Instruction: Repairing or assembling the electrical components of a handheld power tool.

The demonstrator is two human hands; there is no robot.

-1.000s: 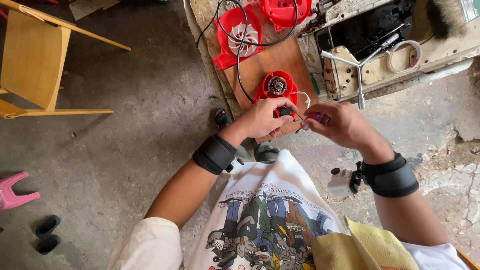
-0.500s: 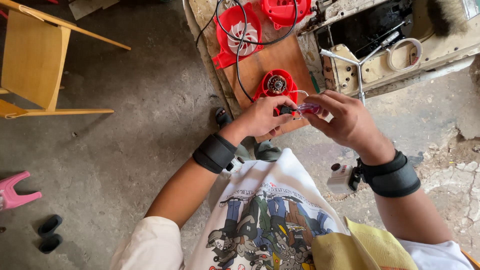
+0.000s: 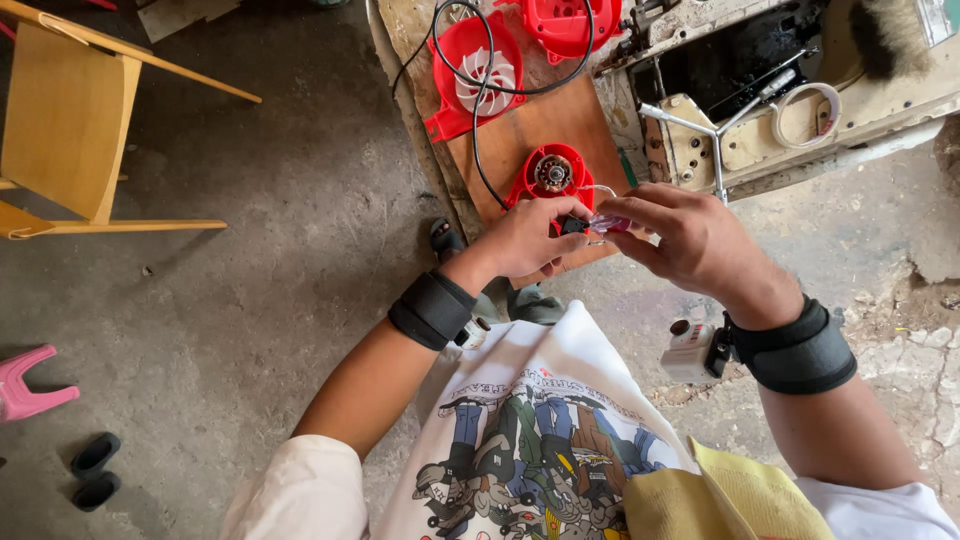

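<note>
Both hands meet at frame centre: the left hand (image 3: pixel 525 240) pinches a small black part (image 3: pixel 572 225), the right hand (image 3: pixel 690 240) grips what may be a pink-handled tool (image 3: pixel 610 222), beside the red motor housing (image 3: pixel 553 178). Light, rigid pieces; fingertip grip suits them.

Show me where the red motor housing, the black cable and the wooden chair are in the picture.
red motor housing (image 3: pixel 552 176): head view, on its metal centre.
black cable (image 3: pixel 476 130): head view, on the stretch crossing the board.
wooden chair (image 3: pixel 62 110): head view, on the flat seat.
</note>
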